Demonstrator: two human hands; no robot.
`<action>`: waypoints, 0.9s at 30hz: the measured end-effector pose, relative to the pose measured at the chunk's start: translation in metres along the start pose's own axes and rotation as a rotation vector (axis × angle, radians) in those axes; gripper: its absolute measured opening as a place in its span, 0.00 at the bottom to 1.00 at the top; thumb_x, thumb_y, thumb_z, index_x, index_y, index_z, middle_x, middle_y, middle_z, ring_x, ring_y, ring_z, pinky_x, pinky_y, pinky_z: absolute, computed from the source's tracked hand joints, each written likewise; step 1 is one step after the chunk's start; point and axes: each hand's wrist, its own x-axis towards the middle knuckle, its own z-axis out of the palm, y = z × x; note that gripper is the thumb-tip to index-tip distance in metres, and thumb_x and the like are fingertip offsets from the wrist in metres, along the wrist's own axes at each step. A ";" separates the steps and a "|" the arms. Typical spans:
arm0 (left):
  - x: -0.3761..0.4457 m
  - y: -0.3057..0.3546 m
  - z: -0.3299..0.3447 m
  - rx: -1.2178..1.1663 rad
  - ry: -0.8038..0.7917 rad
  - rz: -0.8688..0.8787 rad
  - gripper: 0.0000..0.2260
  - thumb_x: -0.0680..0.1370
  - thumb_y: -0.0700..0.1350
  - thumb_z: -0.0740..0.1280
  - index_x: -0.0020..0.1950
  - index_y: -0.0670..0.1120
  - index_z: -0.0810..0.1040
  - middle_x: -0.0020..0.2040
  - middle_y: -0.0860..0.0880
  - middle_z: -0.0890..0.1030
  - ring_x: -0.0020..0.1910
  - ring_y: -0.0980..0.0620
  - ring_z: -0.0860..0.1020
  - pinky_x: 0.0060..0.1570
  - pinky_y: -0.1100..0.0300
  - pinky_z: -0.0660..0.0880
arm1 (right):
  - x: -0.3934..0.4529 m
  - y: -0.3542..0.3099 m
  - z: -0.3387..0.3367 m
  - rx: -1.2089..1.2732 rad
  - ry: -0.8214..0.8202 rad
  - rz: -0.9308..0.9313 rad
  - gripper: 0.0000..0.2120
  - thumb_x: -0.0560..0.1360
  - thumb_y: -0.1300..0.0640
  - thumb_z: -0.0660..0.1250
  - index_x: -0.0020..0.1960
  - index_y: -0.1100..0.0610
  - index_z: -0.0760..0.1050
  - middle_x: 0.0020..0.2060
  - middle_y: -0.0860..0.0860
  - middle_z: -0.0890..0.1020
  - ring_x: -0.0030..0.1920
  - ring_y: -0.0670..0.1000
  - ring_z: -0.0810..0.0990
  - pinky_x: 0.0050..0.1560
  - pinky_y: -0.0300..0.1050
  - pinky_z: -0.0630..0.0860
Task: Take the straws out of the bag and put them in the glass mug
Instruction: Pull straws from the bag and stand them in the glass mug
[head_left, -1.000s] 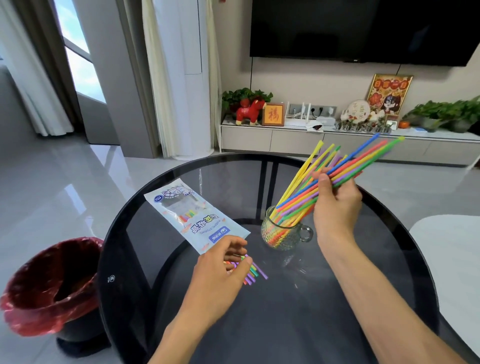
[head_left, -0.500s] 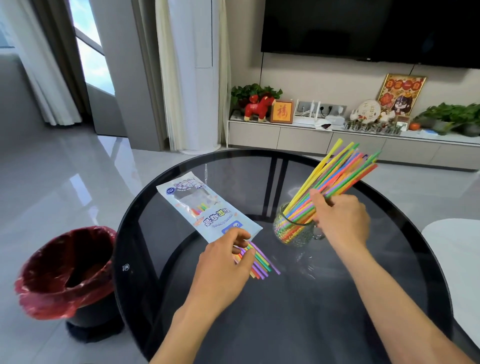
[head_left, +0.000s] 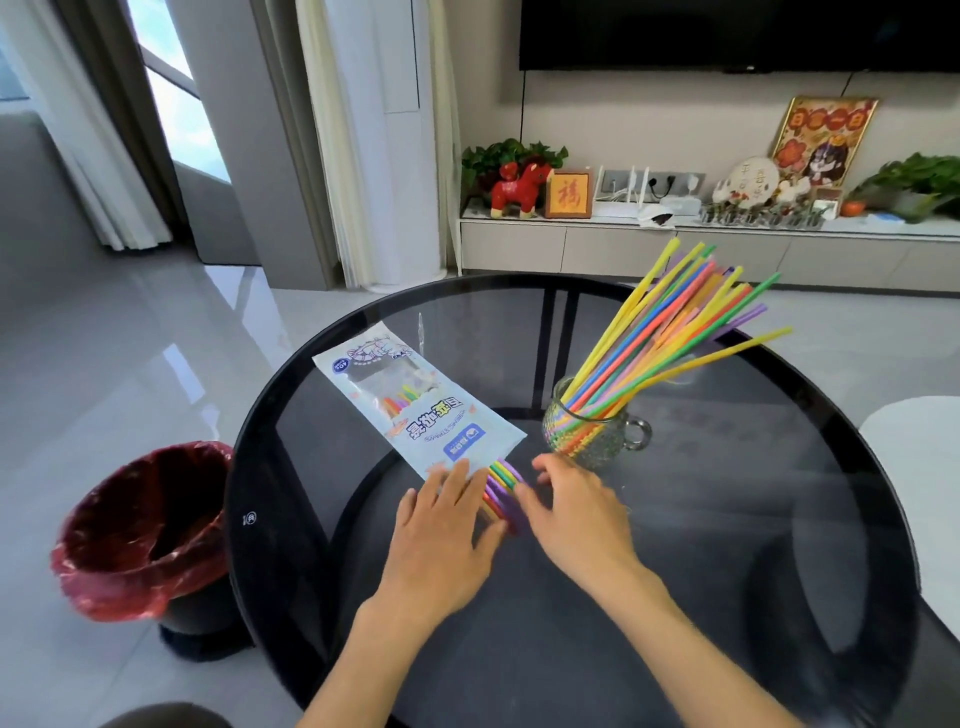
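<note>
A glass mug (head_left: 597, 431) stands near the middle of the round dark glass table (head_left: 727, 519), holding a fan of coloured straws (head_left: 670, 332) that lean up and to the right. The pale blue straw bag (head_left: 415, 410) lies flat left of the mug, with a few straw ends (head_left: 501, 480) sticking out of its near mouth. My left hand (head_left: 441, 525) rests flat on the bag's near end, fingers spread. My right hand (head_left: 571, 509) is open just right of the straw ends, fingertips touching them.
A bin with a red liner (head_left: 140, 530) stands on the floor left of the table. A white seat edge (head_left: 914, 467) shows at the right. A low cabinet (head_left: 675, 244) with ornaments and plants runs along the far wall.
My right hand has let go of the straws in the mug and dropped down-left to the bag's mouth. The straws in the mug have fanned out. My left hand has flattened onto the bag.
</note>
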 end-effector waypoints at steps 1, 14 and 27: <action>0.001 0.000 0.000 0.009 -0.006 0.017 0.28 0.80 0.59 0.56 0.78 0.55 0.53 0.80 0.54 0.53 0.79 0.52 0.49 0.77 0.51 0.50 | 0.000 -0.001 0.004 -0.010 -0.023 0.008 0.18 0.79 0.44 0.61 0.65 0.51 0.72 0.60 0.48 0.80 0.60 0.54 0.78 0.53 0.48 0.73; -0.006 0.003 -0.002 -0.076 -0.016 0.095 0.22 0.82 0.50 0.56 0.76 0.58 0.60 0.77 0.59 0.61 0.75 0.55 0.59 0.74 0.55 0.57 | -0.006 -0.011 0.006 -0.273 -0.170 0.049 0.21 0.77 0.53 0.67 0.65 0.60 0.65 0.60 0.57 0.74 0.61 0.59 0.76 0.50 0.50 0.73; -0.013 0.009 -0.001 -0.006 0.022 0.128 0.24 0.81 0.50 0.55 0.77 0.58 0.57 0.78 0.59 0.58 0.75 0.56 0.56 0.72 0.57 0.55 | -0.002 -0.013 0.007 -0.510 -0.057 -0.034 0.17 0.73 0.58 0.70 0.58 0.65 0.72 0.52 0.59 0.78 0.50 0.59 0.80 0.38 0.49 0.76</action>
